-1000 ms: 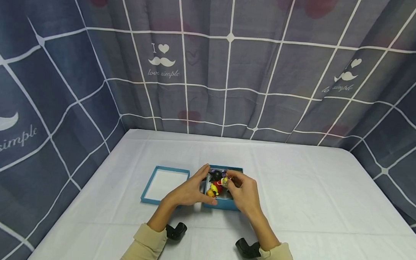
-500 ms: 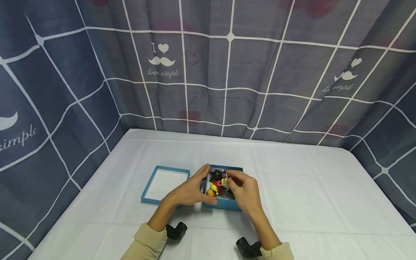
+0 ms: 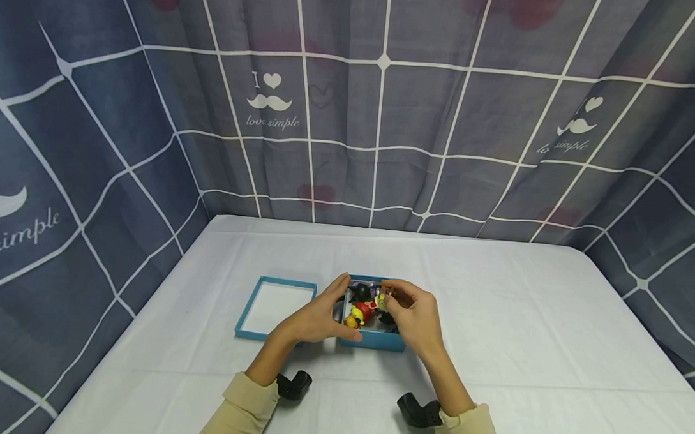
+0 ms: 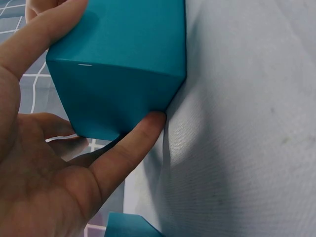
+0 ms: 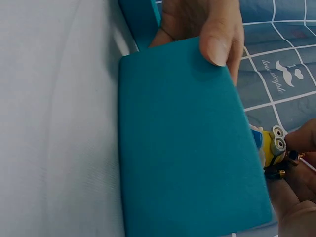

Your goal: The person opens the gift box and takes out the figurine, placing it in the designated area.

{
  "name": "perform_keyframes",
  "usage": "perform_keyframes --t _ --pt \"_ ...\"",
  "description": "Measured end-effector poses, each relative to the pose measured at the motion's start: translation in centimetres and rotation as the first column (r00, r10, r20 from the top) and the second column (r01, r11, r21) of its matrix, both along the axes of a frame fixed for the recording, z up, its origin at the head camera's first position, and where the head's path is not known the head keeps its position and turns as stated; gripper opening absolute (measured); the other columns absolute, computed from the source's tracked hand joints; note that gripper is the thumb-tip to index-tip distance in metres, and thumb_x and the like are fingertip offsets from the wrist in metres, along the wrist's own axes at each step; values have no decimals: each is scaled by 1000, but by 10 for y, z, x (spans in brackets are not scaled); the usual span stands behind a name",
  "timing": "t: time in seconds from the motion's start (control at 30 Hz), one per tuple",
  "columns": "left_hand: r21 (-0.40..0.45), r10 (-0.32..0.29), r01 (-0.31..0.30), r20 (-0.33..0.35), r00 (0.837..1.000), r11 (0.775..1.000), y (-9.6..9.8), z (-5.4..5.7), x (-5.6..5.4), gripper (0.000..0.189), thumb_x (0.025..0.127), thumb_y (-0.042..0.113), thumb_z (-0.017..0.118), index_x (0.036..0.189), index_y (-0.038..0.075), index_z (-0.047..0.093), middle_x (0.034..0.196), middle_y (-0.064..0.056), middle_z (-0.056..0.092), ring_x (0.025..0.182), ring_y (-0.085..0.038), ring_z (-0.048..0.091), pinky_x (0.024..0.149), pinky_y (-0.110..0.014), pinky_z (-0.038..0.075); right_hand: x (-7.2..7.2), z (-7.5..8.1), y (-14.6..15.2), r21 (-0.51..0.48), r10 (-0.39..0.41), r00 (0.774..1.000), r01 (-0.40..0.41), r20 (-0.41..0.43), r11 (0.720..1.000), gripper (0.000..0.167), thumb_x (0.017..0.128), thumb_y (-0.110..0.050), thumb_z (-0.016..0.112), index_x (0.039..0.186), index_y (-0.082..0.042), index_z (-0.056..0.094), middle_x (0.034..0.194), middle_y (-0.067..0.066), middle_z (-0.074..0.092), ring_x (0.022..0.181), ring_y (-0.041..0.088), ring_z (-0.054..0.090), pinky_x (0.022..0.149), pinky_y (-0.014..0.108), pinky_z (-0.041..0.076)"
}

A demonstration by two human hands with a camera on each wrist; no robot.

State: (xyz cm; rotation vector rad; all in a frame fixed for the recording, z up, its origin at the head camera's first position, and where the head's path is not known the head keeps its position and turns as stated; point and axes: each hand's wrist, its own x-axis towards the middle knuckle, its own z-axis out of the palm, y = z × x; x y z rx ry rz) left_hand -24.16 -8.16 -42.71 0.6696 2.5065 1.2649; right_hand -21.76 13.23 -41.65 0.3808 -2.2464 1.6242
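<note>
A teal box (image 3: pixel 374 340) stands on the white table, filled with small toy figures, among them a red and yellow one (image 3: pixel 360 313) and a black one (image 3: pixel 362 292). My left hand (image 3: pixel 315 317) grips the box's left end, thumb at the front wall and fingers toward the back. In the left wrist view one fingertip presses low on the teal wall (image 4: pixel 113 96). My right hand (image 3: pixel 417 314), over the box's right side, pinches a small Minion figure (image 5: pixel 270 145) with goggle eyes, yellow head and blue clothing. Part of that figure hides behind the box in the right wrist view.
Left of the box lies its teal lid (image 3: pixel 276 310), white inside facing up, partly behind my left hand. A grey checked curtain (image 3: pixel 351 121) surrounds the white-covered table (image 3: pixel 522 325). Black wrist cameras (image 3: pixel 418 411) hang beside both sleeves.
My right hand has shifted slightly right with the Minion figure, uncovering more of the dark toys in the box. The left hand keeps its grip, and the box stays in place.
</note>
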Motion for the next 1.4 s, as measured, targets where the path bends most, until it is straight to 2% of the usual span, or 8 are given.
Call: perform_keyframes --t 0.17,0.4,0.67,1.03,1.23,1.4 --pt "0 2 -2 2 1000 1000 0 0 0 119 73 42 87 158 6 12 165 -10 3 149 -27 4 115 -55 16 1 6 5 -19 -21 1000 21 -14 1000 24 89 5 67 113 3 71 106 18 71 98 27 69 82 28 55" --pt "12 -9 9 4 1000 1000 0 0 0 120 73 40 88 158 5 11 165 -12 2 149 -28 4 115 -56 16 -1 13 19 -6 -35 998 35 -51 999 25 88 6 68 112 1 73 106 13 71 94 25 67 82 19 52" --pt "4 -13 13 -1 1000 1000 1 -1 0 120 73 40 88 159 6 11 165 -11 2 149 -28 3 115 -57 15 -4 18 38 0 -63 996 63 -66 998 24 88 7 68 112 3 73 107 16 71 96 28 68 80 17 52" --pt "6 -2 2 11 1000 1000 2 -1 0 120 72 40 88 159 6 12 165 -11 3 149 -28 4 115 -58 15 -10 12 60 27 -121 992 121 18 992 25 89 7 65 113 5 72 109 18 71 100 28 67 78 14 51" --pt "0 -3 3 6 1000 1000 1 -1 0 120 72 39 88 159 7 11 165 -10 2 149 -27 3 115 -56 15 -14 7 68 41 -107 990 103 89 994 26 90 5 64 115 5 71 112 20 69 107 31 66 78 15 51" --pt "1 -4 4 2 1000 1000 1 -1 -1 120 73 39 88 159 7 11 165 -10 2 149 -26 2 115 -56 14 -15 5 71 81 -118 987 110 109 991 27 90 4 66 116 4 71 111 19 70 106 29 66 77 14 51"
